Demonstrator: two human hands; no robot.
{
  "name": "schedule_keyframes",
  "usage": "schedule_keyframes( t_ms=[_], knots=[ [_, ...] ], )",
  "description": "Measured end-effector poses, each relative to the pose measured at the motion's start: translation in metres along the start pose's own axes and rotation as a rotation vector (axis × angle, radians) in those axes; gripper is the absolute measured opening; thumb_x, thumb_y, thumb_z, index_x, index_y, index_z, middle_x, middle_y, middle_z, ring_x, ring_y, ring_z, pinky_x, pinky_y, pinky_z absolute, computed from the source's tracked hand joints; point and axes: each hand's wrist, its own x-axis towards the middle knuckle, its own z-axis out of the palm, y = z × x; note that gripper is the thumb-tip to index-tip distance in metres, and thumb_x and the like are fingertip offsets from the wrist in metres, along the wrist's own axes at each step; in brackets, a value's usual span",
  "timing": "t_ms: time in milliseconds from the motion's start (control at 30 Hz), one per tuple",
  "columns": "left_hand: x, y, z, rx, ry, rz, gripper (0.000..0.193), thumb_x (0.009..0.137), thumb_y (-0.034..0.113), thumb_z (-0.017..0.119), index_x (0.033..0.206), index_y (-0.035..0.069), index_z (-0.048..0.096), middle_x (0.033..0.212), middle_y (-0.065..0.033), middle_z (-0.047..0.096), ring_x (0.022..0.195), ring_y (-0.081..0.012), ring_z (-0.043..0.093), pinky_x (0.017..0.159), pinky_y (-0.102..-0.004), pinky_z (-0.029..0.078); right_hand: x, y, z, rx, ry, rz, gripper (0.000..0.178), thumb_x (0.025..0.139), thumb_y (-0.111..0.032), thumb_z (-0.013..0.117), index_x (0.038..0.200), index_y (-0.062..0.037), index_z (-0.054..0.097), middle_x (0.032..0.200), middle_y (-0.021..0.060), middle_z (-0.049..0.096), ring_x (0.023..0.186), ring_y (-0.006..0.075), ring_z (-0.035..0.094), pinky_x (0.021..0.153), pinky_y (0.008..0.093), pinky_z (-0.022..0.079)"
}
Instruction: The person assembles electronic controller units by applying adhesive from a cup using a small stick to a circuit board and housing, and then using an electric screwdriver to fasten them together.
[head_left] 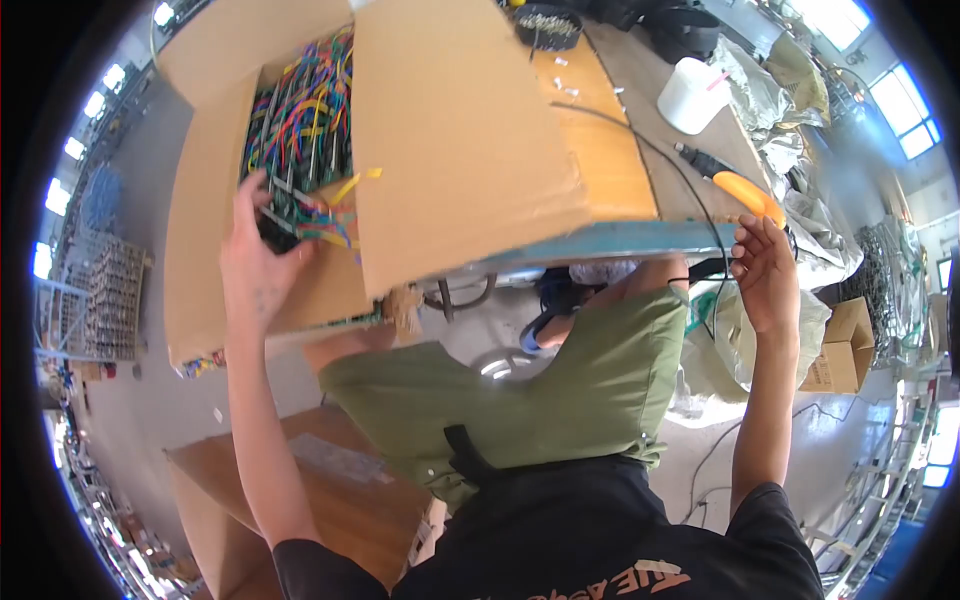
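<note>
**Left hand deep in a carton of coloured wires, right hand at the bench edge**

Black-sleeved shoulders filled the bottom of the view, and both bare forearms rose from them. Largest of all was the open cardboard carton [450,130], its wide flap folded out over the bench [640,238] and hiding much of the top. Inside it lay a dense tangle of coloured wires [305,110], yellow, red, green and blue, packed against the left wall. Below the bench edge a person in a green shirt [560,390] sat bent forward. A white plastic tub [692,95] stood well to the right on the bench, near crumpled silver sheeting.

The left hand [255,260] reached into the carton's lower corner, its grip closed around a dark bundle of wires [290,215] whose loose coloured ends fanned out to the right. The right hand [768,275] rested at the bench's edge, fingers loosely curled and holding nothing, just below an orange-handled tool [748,192] and touching a thin black cable [660,160].
</note>
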Motion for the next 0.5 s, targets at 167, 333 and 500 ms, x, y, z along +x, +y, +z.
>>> schedule_keyframes(
  t_ms=[167, 333, 500],
  knots=[
    [-0.016, 0.003, -0.002, -0.084, 0.208, -0.024, 0.076, 0.074, 0.024, 0.083, 0.141, 0.015, 0.049, 0.113, -0.0175, 0.068, 0.103, -0.0305, 0.068, 0.086, -0.0387, 0.054, -0.056, 0.034, 0.042, -0.213, -0.068, -0.087, 0.034, 0.102, -0.028, 0.052, 0.112, 0.0016, 0.064, 0.090, 0.0030, 0.066, 0.075, 0.0094, 0.059, 0.064, 0.0236, 0.043],
    [-0.024, 0.031, -0.004, -0.295, 0.337, -0.143, 0.067, 0.076, 0.031, 0.084, 0.134, 0.008, 0.058, 0.105, -0.0121, 0.070, 0.089, -0.0193, 0.069, 0.079, -0.0298, 0.054, -0.078, 0.021, 0.058, -0.406, -0.178, -0.136, 0.032, 0.102, -0.027, 0.053, 0.111, 0.0016, 0.065, 0.088, 0.0047, 0.067, 0.073, 0.0094, 0.060, 0.064, 0.0216, 0.045],
    [-0.020, 0.032, -0.011, -0.686, 0.508, -0.302, 0.071, 0.077, 0.038, 0.086, 0.132, 0.001, 0.058, 0.105, -0.0097, 0.068, 0.097, -0.0124, 0.064, 0.075, -0.0267, 0.054, -0.085, 0.003, 0.054, -0.480, -0.156, -0.181, 0.031, 0.102, -0.026, 0.053, 0.112, 0.0015, 0.065, 0.088, 0.0043, 0.067, 0.073, 0.0083, 0.059, 0.064, 0.0215, 0.045]
  ],
)
